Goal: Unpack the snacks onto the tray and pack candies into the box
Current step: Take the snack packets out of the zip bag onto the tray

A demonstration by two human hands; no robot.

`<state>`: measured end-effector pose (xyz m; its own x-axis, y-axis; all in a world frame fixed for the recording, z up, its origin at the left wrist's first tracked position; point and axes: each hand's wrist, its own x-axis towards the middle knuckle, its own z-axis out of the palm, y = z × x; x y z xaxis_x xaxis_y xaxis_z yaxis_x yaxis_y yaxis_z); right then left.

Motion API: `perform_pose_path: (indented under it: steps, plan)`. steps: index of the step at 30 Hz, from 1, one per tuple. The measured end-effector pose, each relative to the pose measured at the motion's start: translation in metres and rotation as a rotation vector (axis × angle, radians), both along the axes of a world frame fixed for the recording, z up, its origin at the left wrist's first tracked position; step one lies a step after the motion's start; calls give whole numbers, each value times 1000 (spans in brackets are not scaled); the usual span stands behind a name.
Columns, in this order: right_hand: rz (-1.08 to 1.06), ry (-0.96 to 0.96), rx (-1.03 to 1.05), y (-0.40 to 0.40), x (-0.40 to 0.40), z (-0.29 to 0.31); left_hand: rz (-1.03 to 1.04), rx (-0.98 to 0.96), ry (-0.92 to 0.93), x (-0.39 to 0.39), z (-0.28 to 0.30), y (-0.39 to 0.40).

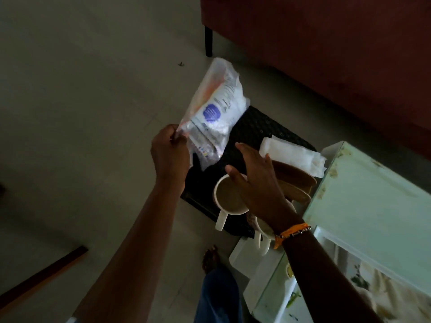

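My left hand (169,152) pinches the lower corner of a clear plastic snack bag (215,106) with white packets and a purple label inside, holding it tilted up over the far end of a black woven tray (256,129). My right hand (254,180) hovers with spread fingers above the tray, holding nothing. Under it stands a white mug (227,201) with brown liquid, and a second mug (261,231) sits partly hidden by my wrist. A pale green box (368,197) stands open at the right.
A white folded packet (293,157) and brown wooden dishes (296,180) lie on the tray's right side. A dark red sofa (326,54) with a black leg fills the upper right. Pale floor tiles spread to the left. My bare foot (211,257) is below the tray.
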<state>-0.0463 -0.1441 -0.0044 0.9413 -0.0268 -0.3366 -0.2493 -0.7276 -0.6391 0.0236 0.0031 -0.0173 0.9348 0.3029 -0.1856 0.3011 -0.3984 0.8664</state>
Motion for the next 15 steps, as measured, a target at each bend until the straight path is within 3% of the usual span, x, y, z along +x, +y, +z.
perform_pose_path:
  steps: [5,11,15]
  plan:
    - [-256,12,793,10,-2,43,-32,137,-261,-21,34,-11]
    - [-366,45,1140,-6,-15,78,-220,227,-631,-58,84,-33]
    - [-492,33,1447,-40,-51,98,-473,303,-719,-123,94,-57]
